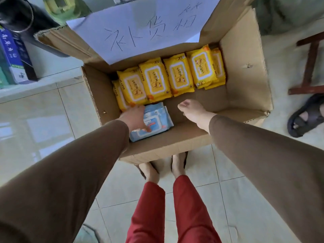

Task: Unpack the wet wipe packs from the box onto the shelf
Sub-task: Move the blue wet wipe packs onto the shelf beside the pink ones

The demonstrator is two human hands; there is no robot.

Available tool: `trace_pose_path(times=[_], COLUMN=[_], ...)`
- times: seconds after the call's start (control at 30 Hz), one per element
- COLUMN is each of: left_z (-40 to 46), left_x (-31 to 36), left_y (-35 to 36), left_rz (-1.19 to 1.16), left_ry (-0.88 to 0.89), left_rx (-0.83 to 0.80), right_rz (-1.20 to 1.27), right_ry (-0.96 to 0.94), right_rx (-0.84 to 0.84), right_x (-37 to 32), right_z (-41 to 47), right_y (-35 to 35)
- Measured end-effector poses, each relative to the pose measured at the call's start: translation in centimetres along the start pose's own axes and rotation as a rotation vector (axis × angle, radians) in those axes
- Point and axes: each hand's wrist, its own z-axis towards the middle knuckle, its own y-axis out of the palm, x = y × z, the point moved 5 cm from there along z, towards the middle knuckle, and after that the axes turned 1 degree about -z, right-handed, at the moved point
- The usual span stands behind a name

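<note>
An open cardboard box (245,81) stands on the floor in front of me. Several yellow baby wipe packs (154,79) stand in a row along its far side. A light blue wipe pack (157,120) lies flat at the near left of the box floor. My left hand (135,118) reaches into the box and grips the blue pack's left edge, thumb on top. My right hand (191,111) hovers over the bare box floor to the right, fingers loosely curled, holding nothing.
A white sheet with handwriting (140,28) covers the box's far flap. A white shelf (26,88) at the left holds blue boxes (12,55). A dark wooden stool leg (308,67) and a dark slipper (306,116) lie at the right. My feet (164,171) stand by the box.
</note>
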Motion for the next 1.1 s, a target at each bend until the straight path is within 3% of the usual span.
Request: trace_pose_path(times=[0.17,0.37,0.53,0.83,1.0,1.1], left_z=[0.9,-1.1,-2.8,-10.5,-12.1,-12.2], left_x=[-0.2,1.2,1.5,-5.7,-7.9,-8.4], left_y=[0.0,-0.4,-1.7,-8.7,-9.0,-8.3], left_rz=[0.036,0.186,0.179,-0.351,-0.418,-0.521], left_ry=[-0.013,0.008,-0.028,-0.150,-0.191,-0.196], left_rx=[-0.021,0.123,0.016,0.160,0.212,0.213], right_rz=[0.124,0.231,0.306,0.132,0.171,0.213], right_ry=[0.091,0.167,0.239,0.219,0.235,0.182], right_rx=[0.021,0.043,0.028,-0.229,-0.133,-0.167], right_x=[0.5,-0.1,-0.4,-1.7,-1.7,-2.1], right_z=[1.3,1.6,1.6,1.5,3.0,3.6], right_y=[1.1,1.8,2.5,7.8,10.4,11.9])
